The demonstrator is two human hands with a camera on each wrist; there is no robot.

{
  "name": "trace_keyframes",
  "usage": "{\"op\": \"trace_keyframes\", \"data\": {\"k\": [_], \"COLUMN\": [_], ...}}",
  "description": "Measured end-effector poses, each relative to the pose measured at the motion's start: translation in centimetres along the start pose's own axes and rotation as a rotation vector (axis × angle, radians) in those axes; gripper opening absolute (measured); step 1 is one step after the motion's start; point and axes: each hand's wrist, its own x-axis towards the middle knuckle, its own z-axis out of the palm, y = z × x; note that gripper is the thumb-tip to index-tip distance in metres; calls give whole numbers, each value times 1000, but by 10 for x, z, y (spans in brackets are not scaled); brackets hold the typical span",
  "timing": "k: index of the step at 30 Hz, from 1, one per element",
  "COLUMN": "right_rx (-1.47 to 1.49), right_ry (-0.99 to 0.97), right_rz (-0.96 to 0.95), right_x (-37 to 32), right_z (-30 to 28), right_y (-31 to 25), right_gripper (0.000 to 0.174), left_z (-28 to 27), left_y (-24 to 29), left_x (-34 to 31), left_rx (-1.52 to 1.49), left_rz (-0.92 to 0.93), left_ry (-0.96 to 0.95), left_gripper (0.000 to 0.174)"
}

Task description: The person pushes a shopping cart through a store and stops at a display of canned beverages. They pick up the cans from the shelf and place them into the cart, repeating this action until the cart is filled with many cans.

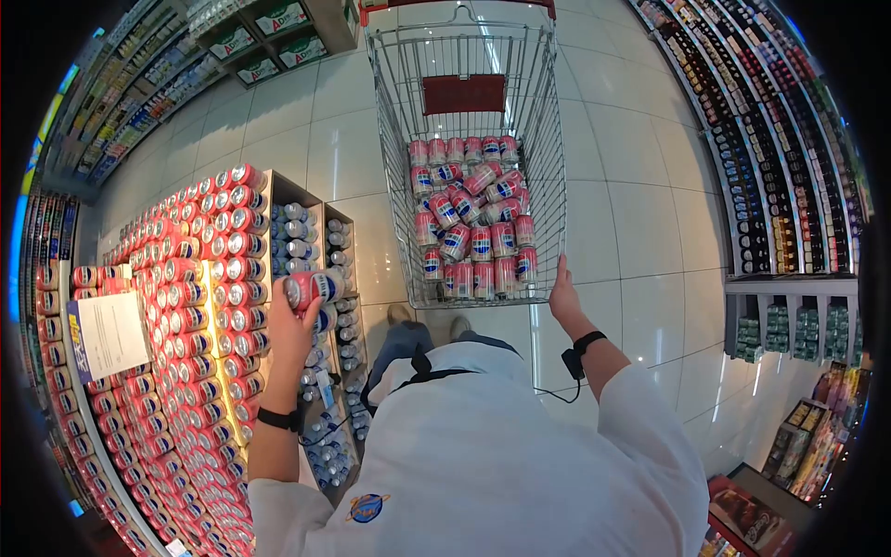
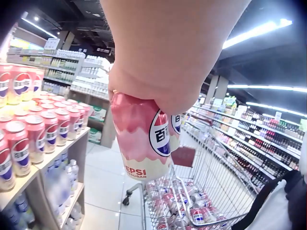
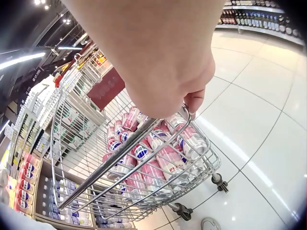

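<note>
My left hand (image 1: 292, 330) holds pink-and-cream Pepsi cans (image 2: 136, 136) up beside the stacked cans (image 1: 190, 297). In the left wrist view a second can (image 2: 175, 128) shows partly behind the first, and the palm hides their tops. To the right, my right hand (image 1: 565, 302) grips the near right corner of the metal shopping cart (image 3: 112, 165), fingers (image 3: 194, 101) bent over its rim. Inside the cart lie many pink cans (image 1: 481, 243), some upright in rows at the ends, others tipped over in the middle.
Shelves of clear bottles (image 1: 302, 232) run under the can display, close to the cart's left side. A white sign (image 1: 116, 334) stands among the cans. Bottle shelves (image 1: 742, 139) line the right side, across tiled floor (image 1: 622, 213). Green-and-white boxes (image 1: 278, 19) sit at the far left.
</note>
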Motion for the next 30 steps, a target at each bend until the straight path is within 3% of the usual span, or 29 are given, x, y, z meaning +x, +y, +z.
{"op": "trace_keyframes", "data": {"k": [5, 8, 10, 14, 16, 17, 18, 20, 21, 23, 25, 27, 30], "right_rx": [-80, -271, -182, 19, 17, 25, 22, -27, -30, -14, -1, 23, 100], "right_ry": [-4, 44, 249, 298, 222, 258, 257, 369, 402, 376, 344, 367, 389], "right_rz": [62, 73, 72, 254, 385, 408, 428, 370, 361, 410, 457, 463, 472], "right_x": [14, 25, 30, 63, 88, 93, 94, 100, 103, 107, 109, 109, 108], "right_z": [-2, -3, -8, -19, -10, -11, -8, 0, 1, -6, -10, -8, -8], "right_y": [-16, -25, -41, -69, -70, -74, -72, -63, -62, -67, -70, -66, -66], "right_gripper": [84, 85, 86, 81, 68, 54, 54, 47, 40, 39, 37, 37, 41], "left_z": [26, 52, 80, 144, 193, 223, 253, 314, 348, 420, 487, 513, 534], "left_y": [45, 71, 78, 104, 112, 114, 117, 122, 117, 94, 60, 45, 3], "left_x": [81, 138, 179, 263, 299, 316, 327, 348, 356, 362, 368, 375, 380], "left_rx": [-104, -19, -103, -174, -362, -369, -372, -386, -383, -450, -428, -302, -325], "left_rz": [97, 224, 282, 275, 139, 113, 114, -178, -170, -446, -516, -652, -700], "left_ry": [-163, -222, -267, -390, -463, -465, -485, -429, -437, -329, -268, -183, -277], "left_gripper": [63, 67, 72, 74, 76, 81, 81, 88, 88, 93, 95, 94, 97]}}
